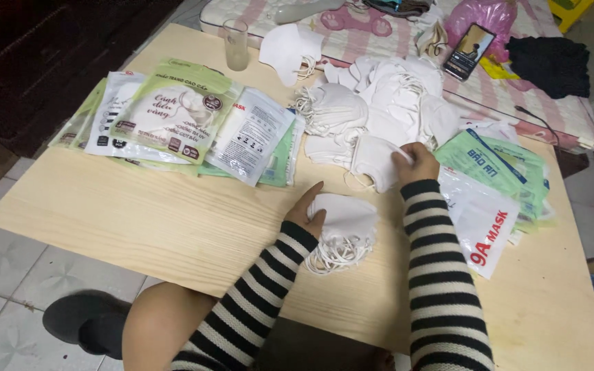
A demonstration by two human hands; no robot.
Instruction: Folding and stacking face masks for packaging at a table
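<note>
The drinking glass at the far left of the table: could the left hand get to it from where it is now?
Probably yes. The left hand rests on a small stack of white masks; the drinking glass stands upright beyond the flat packets, which lie low, so only a long stretch over them is needed.

A fanned stack of flat green-and-white packets (173, 113) lay at the table's far left, a white printed pouch (250, 134) overlapping its right edge. At the right lay green packets (500, 161) with a white, red-lettered pouch (482, 220) nearer. Beyond, on the bedding, a phone's lit screen (469, 50) showed.
</note>
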